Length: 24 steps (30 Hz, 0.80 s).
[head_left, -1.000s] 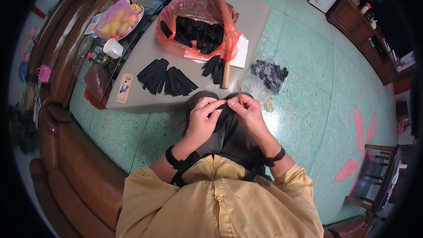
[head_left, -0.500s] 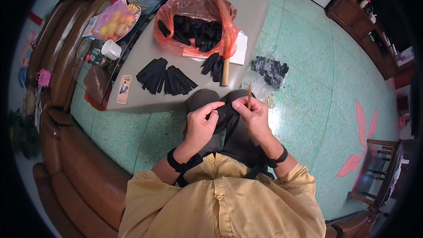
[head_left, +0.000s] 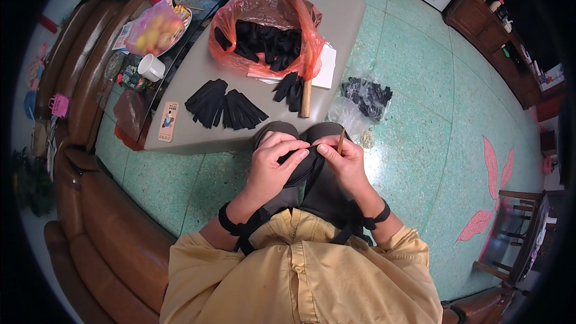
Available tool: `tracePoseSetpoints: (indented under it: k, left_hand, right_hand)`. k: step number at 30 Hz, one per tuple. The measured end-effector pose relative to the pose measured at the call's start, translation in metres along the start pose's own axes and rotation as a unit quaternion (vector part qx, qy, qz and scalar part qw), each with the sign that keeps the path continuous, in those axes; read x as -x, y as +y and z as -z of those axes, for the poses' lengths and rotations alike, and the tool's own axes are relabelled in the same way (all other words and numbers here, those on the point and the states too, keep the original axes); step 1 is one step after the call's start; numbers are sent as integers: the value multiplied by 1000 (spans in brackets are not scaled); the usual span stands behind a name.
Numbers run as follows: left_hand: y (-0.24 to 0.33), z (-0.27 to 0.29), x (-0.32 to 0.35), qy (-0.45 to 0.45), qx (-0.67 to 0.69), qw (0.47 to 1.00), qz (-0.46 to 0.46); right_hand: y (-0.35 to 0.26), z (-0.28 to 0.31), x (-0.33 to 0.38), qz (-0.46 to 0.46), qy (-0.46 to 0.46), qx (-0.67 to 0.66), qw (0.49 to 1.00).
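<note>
My left hand (head_left: 273,165) and my right hand (head_left: 343,165) meet over my lap, both pinching a small piece of black fabric (head_left: 301,160). A thin wooden stick (head_left: 341,141) stands up between the fingers of my right hand. Just beyond my knees, on the grey table (head_left: 342,15), lie two fanned piles of black gloves (head_left: 225,108), a smaller black pile (head_left: 290,89) and a wooden handle (head_left: 306,99). A red plastic bag (head_left: 264,30) full of black gloves sits farther back.
A clear bag of black pieces (head_left: 366,95) lies on the green floor by the table. A white cup (head_left: 150,67), a phone (head_left: 168,121), a snack bag (head_left: 155,27) and clutter sit at the left. A brown sofa (head_left: 90,228) curves along the left; a wooden chair (head_left: 519,228) stands at the right.
Both hands stay together over my lap, working the black fabric with small finger movements. The stick in my right hand has shifted slightly. The table items have not moved.
</note>
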<state>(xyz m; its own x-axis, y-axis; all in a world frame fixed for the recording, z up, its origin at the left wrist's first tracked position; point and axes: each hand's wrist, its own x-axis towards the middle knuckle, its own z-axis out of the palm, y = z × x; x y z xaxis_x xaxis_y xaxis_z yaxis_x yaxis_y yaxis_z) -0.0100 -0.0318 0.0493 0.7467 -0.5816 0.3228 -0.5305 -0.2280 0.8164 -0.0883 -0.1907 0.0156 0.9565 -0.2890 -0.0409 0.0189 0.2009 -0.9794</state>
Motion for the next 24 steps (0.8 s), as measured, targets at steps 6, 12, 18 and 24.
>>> tracePoseSetpoints:
  k: [6,12,18,24]
  left_hand:
    - [3,-4,-2,25,-38,999,-30]
    - [2,-5,-3,56,-90,991,-82]
    - [1,8,0,11,18,999,-36]
    - [3,7,-1,22,9,998,-50]
  right_hand:
    - [6,-2,-3,58,10,5,998]
    - [-10,-8,-7,19,-17,87,996]
    - [-5,-2,-7,76,-19,64,995]
    - [-9,-5,-5,70,-9,79,994]
